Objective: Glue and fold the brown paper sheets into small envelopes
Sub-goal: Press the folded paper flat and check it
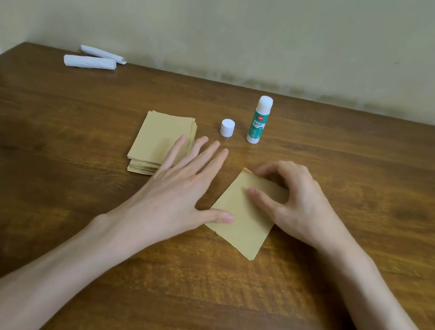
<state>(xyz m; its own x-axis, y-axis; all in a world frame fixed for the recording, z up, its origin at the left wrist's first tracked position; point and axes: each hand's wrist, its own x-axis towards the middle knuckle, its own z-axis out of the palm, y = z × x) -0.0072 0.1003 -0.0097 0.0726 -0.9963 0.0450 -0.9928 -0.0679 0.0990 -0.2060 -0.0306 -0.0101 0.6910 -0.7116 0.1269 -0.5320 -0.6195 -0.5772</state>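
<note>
In the head view, a single brown sheet lies tilted on the wooden table, just right of the frame's centre. It is pinned at its left edge by the thumb of the left hand, whose fingers are held straight and spread over the stack of brown sheets. Its upper edge is pinched between the thumb and curled fingers of the right hand.

The glue stick is left uncapped and upright above centre, with its cap just beside it. A fold is judged to be in hand. Next, the flap would need aligning and pressing flat.
</note>
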